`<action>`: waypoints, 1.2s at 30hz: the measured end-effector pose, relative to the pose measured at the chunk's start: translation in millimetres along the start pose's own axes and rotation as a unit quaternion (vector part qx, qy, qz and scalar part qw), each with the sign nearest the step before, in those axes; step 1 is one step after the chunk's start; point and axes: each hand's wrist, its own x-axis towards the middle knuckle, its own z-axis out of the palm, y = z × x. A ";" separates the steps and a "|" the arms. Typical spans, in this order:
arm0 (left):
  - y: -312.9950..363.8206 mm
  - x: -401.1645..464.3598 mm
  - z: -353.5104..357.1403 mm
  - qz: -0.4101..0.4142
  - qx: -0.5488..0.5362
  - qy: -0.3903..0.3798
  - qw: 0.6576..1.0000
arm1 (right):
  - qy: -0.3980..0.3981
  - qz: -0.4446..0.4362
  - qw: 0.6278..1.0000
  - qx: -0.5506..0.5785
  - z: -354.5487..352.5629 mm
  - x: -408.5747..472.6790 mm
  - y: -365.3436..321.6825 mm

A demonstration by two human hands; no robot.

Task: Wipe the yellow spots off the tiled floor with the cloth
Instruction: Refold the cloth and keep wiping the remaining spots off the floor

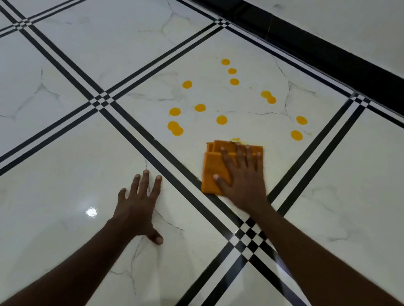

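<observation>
- The floor was glossy white marble-look tile crossed by black triple-line borders; one tile, set toward the dark skirting under the wall, carried all the mess, so the work was confined to that one square.
- The right arm reached diagonally forward across a border crossing, which put the person's weight behind the cloth rather than beside it.
- The left arm ran straight down to the neighbouring clean tile, apparently as a prop for someone leaning low over the floor.
- The cloth, orange and folded into a thick pad, lay flat at the near corner of the soiled tile, its near edge touching the black border; folding it probably gave a firm, layered face to push with.
- The right hand lay flat on the cloth with fingers straight and spread, pressing it down rather than gripping it, thumb out along its left side; a flat palm spreads pressure over the whole pad.
- The left hand rested flat on bare tile, fingers straight and fanned, holding nothing, well apart from the cloth.
- The spots, more than a dozen round yellow blobs, some paired and overlapping, sat scattered beyond the cloth toward the skirting, untouched; most of the job was judged still ahead.
- A yellow smear showed just at the cloth's far edge, suggesting the pad was meeting the nearest blob first.
</observation>
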 end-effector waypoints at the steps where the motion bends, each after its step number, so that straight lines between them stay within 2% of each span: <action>1: -2.1 0.0 0.4 -0.001 -0.004 0.004 1.000 | 0.005 0.042 0.999 -0.005 -1.3 -3.9 11.0; 4: -3.0 2.7 6.2 -0.003 -0.013 0.008 1.000 | 0.049 0.172 0.984 0.007 -3.1 -62.6 14.6; 6: -0.5 4.9 9.0 -0.005 -0.008 0.008 1.000 | 0.045 0.203 0.978 0.019 -0.1 -112.3 -21.1; 7: 0.4 5.6 9.8 -0.007 -0.008 0.006 1.000 | 0.036 0.176 0.983 0.027 4.7 -126.9 -44.1; 9: 0.2 6.6 10.5 -0.007 -0.008 0.002 1.000 | 0.006 0.066 0.997 0.030 12.4 -118.9 -76.9; 11: -3.1 5.6 9.0 0.001 -0.014 0.005 1.000 | -0.004 -0.031 0.999 0.017 12.1 -68.2 -76.1; 12: -6.0 3.6 8.3 0.004 -0.017 0.008 1.000 | -0.007 -0.048 0.999 0.010 10.1 -42.6 -66.1; 13: -7.8 2.9 7.4 0.007 -0.020 0.010 1.000 | -0.005 -0.029 1.000 0.001 7.5 -22.0 -49.8; 15: -8.6 3.6 6.9 0.011 -0.021 0.010 1.000 | 0.003 0.069 0.998 -0.002 1.0 -8.6 -10.7; 17: -8.3 5.4 7.2 0.014 -0.019 0.013 1.000 | 0.026 0.153 0.988 -0.004 -3.4 -24.1 12.7; 18: -9.1 5.9 7.9 0.013 -0.021 0.013 1.000 | 0.024 0.167 0.986 -0.009 -4.6 -34.1 14.3; 22: -11.1 7.5 10.0 0.022 -0.017 0.017 0.999 | -0.005 0.137 0.990 0.018 -21.3 -48.0 11.1; 25: -11.7 8.7 11.1 0.019 -0.007 0.022 1.000 | 0.037 0.210 0.976 0.053 -41.6 -39.9 26.9; 28: -10.7 8.5 8.5 0.013 -0.006 0.023 1.000 | -0.015 0.218 0.976 0.025 -56.2 -29.8 39.4; 30: -8.4 7.9 5.0 0.008 0.000 0.023 1.000 | -0.057 0.199 0.975 0.075 -66.6 -22.7 45.2; 32: -6.6 6.6 2.7 0.007 0.000 0.018 1.000 | -0.094 0.211 0.959 0.164 -81.6 -18.1 53.3; 34: -5.2 5.8 1.3 0.006 0.001 0.014 1.000 | -0.072 0.230 0.941 0.236 -102.4 -20.4 59.5; 36: -4.9 6.5 0.3 0.003 0.004 0.010 1.000 | -0.011 0.227 0.937 0.264 -127.7 -22.4 60.6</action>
